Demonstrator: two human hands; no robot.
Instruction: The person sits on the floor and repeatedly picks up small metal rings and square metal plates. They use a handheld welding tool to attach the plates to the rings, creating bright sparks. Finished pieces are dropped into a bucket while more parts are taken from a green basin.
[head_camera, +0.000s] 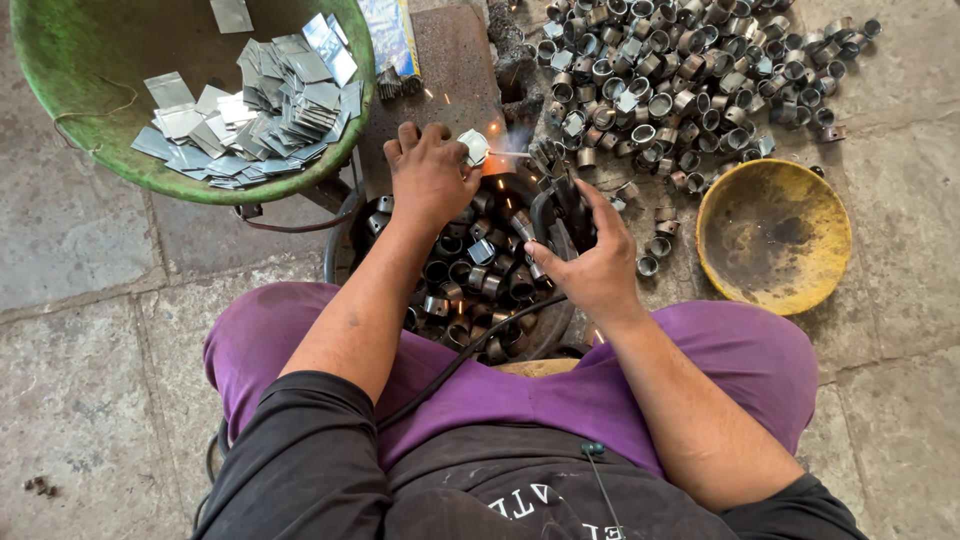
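My left hand (430, 172) presses a small square metal plate on a ring (474, 146) against a dark work slab (455, 70). My right hand (590, 262) grips a black welding electrode holder (560, 212) whose rod tip meets the piece, throwing orange sparks (497, 150). A black cable (470, 355) runs from the holder back across my lap. Under both hands a dark round pan (345, 240) holds several short metal rings with plates.
A green basin (60, 110) at the upper left holds several flat metal squares. A heap of short metal tube rings (680, 80) covers the stone floor at the upper right. A worn yellow bowl (772, 235) sits to the right. My purple-clad knees frame the pan.
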